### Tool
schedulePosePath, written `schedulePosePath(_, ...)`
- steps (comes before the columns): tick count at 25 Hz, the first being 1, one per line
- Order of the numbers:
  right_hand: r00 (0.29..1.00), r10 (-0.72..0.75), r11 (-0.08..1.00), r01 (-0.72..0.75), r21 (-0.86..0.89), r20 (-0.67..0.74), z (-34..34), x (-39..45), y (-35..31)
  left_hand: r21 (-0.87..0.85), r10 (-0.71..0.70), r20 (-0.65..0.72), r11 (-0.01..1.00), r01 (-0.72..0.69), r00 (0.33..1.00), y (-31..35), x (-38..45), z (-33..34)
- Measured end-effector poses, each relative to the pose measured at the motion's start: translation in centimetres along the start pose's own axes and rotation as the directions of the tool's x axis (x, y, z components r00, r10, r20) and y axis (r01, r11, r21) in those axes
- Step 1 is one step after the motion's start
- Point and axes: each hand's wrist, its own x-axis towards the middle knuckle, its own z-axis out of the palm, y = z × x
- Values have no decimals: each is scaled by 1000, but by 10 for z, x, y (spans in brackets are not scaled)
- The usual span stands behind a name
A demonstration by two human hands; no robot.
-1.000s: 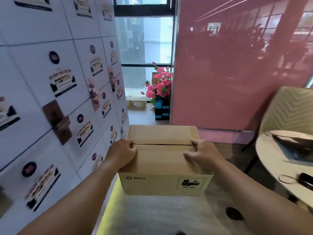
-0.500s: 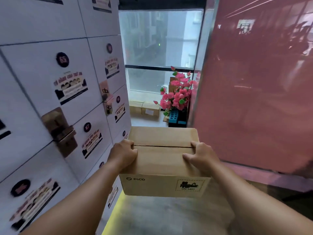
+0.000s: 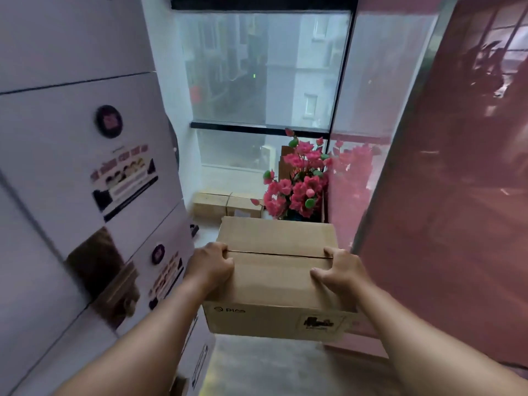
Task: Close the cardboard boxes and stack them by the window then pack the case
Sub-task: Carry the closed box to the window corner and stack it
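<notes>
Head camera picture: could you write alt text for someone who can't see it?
A person carries a closed cardboard box with the left hand and right hand gripping its sides, down a narrow passage toward a window. Ahead on the floor lie more boxes beside pink flowers; white lockers line the left.

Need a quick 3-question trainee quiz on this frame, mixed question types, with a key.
1. True or false: the flaps of the carried cardboard box are closed.
2. What stands right of the boxes on the floor by the window? A) pink flowers B) a chair C) a ladder
3. Fill in: the left hand and right hand grip the carried box at its two ____.

Key: 1 true; 2 A, pink flowers; 3 sides.
</notes>
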Motion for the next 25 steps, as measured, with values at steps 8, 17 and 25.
schedulePosePath(8,998,-57,996,56,67,24,15,271,-21,-23,-122,-9,992,122,992,-1,248,55)
schedulePosePath(17,992,-119,990,115,86,33,23,537,-81,-79,-297,-49,953,292,954,-19,482,76)
schedulePosePath(25,975,-164,986,160,41,149,78,780,-168,-105,-375,-8,922,372,927,-101,719,88)
